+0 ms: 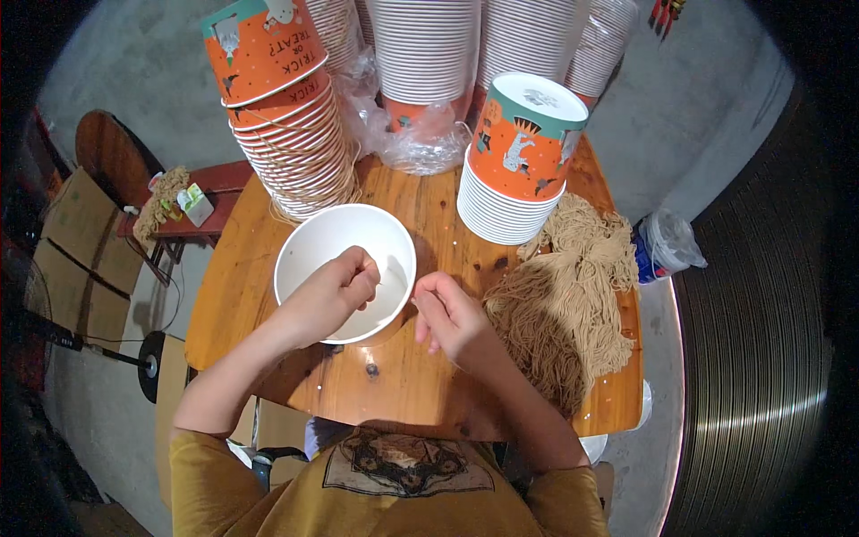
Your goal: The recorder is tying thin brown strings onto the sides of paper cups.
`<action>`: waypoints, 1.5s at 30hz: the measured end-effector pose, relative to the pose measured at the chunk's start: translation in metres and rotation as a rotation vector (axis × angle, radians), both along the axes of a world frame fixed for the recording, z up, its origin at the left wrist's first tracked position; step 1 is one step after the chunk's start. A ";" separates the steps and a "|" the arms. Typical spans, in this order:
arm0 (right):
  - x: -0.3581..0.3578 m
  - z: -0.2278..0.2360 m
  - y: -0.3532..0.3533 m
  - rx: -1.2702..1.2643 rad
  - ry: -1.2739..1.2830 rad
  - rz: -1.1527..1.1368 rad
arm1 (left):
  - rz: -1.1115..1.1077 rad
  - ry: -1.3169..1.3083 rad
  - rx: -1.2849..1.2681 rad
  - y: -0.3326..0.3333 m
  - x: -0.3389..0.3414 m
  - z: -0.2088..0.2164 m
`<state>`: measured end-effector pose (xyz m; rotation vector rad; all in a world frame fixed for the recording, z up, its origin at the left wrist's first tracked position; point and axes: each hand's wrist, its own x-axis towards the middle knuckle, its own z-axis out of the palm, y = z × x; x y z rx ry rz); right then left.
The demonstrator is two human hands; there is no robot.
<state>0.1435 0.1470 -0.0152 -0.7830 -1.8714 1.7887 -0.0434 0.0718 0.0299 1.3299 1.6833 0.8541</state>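
Observation:
An open paper bucket point(309, 246), white inside, stands upright on the wooden table in front of me. My left hand point(331, 294) reaches over its near rim, fingers closed in a pinch inside the mouth. Just outside the bucket's right side, my right hand point(450, 322) is closed too, thumb against forefinger. Whatever lies between the fingers of either hand is too small to make out. To the right of my right hand spreads a large bundle of tan string point(573, 304).
Upside-down orange buckets with string hanging about them form a stack point(291, 152) at the left. Another inverted stack point(519, 161) stands at the right. Tall plastic-wrapped stacks point(425, 54) line the back of the table point(429, 394). A red bench point(228, 179) is at far left.

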 end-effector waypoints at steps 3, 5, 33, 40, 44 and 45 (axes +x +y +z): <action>-0.001 -0.008 0.001 0.020 0.037 -0.009 | 0.002 -0.055 0.005 0.001 -0.004 -0.004; -0.002 -0.017 0.003 0.042 0.079 -0.024 | -0.003 -0.087 0.009 0.002 -0.003 -0.004; 0.045 0.065 0.009 -0.009 0.192 0.112 | -0.190 0.047 0.210 -0.011 0.056 0.035; 0.062 0.085 0.002 -0.159 0.157 -0.136 | -0.112 0.240 0.153 -0.048 0.044 0.034; 0.056 0.082 0.005 -0.041 0.105 0.065 | -0.084 0.114 0.533 -0.043 0.050 0.022; 0.052 0.080 0.002 -0.046 0.120 0.124 | -0.109 -0.066 0.503 -0.038 0.055 0.020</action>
